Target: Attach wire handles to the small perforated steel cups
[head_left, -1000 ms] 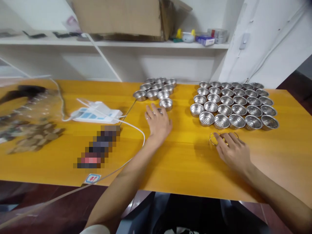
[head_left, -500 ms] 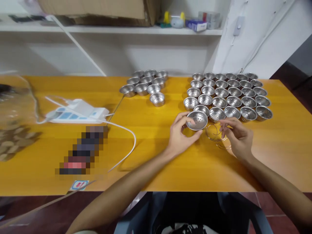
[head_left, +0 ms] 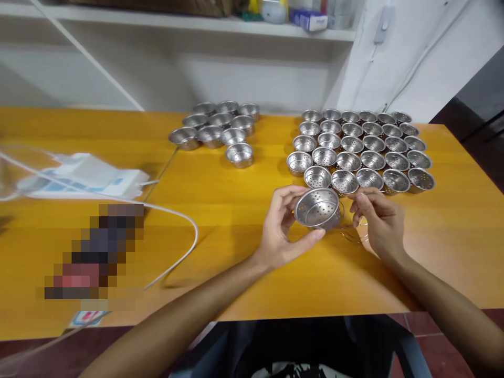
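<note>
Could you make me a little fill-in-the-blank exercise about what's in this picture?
The perforated cup is held in the ____ hand.
Thin wire loops are closest to the ____ hand.
The larger group of cups stands to the ____ of the smaller group.
The power strip is mostly ____ in colour.

Missing words: left; right; right; white.

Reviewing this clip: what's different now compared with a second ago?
The left hand has moved right from the front of the smaller cup group and now holds a perforated cup just in front of the larger cup group. The right hand, earlier over the wire rings, now appears to pinch one beside that cup. The other cups and the power strip stayed put.
</note>
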`<state>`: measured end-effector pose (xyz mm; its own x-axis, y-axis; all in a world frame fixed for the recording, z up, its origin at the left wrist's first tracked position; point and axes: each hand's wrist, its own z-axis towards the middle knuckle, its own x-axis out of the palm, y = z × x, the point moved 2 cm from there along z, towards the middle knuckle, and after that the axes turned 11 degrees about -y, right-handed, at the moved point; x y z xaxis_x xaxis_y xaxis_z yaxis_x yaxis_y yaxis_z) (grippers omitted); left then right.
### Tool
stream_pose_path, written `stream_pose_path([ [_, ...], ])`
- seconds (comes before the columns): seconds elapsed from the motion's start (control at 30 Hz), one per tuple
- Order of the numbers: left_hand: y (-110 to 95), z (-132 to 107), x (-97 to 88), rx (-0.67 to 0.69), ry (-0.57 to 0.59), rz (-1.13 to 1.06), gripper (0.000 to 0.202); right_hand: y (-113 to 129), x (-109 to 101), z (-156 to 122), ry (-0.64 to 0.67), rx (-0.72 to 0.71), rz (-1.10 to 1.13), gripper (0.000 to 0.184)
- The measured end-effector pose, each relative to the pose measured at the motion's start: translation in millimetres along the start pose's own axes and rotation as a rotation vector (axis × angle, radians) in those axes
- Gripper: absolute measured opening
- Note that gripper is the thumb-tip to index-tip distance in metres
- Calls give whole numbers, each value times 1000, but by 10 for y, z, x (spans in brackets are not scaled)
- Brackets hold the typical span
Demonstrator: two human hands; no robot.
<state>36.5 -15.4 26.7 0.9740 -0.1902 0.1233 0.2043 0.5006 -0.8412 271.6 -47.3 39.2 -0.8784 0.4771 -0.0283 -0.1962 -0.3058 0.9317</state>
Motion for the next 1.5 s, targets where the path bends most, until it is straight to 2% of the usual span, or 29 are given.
stream_pose_path([
  [0.17,41,-1,-2,13,43,-71,75,24,40,-1,48,53,110,21],
  [0.43,44,-11,-1,3,23,-90,76,26,44,-41,93,62,103,14],
  [0.67,37,7,30,70,18,-12,75,18,28,-60,70,33,60,15],
  [0.77,38,18,48,137,15,51,81,26,20,-54,47,24,44,20],
  [0.9,34,24,51,301,14,164,86,40,4,-33,19,-32,-30,24],
  [1.0,11,24,47,335,44,221,89,32,-8,-26,36,-81,-101,24],
  [1.23,-98,42,35,430,50,359,74,-23,-30,-50,111,-79,-78,14],
  [1.4,-113,39,34,521,-2,486,67,46,-16,-42,134,-185,-39,8],
  [1.5,-108,32,32,530,-35,537,66,56,-11,-47,137,-167,-37,7],
])
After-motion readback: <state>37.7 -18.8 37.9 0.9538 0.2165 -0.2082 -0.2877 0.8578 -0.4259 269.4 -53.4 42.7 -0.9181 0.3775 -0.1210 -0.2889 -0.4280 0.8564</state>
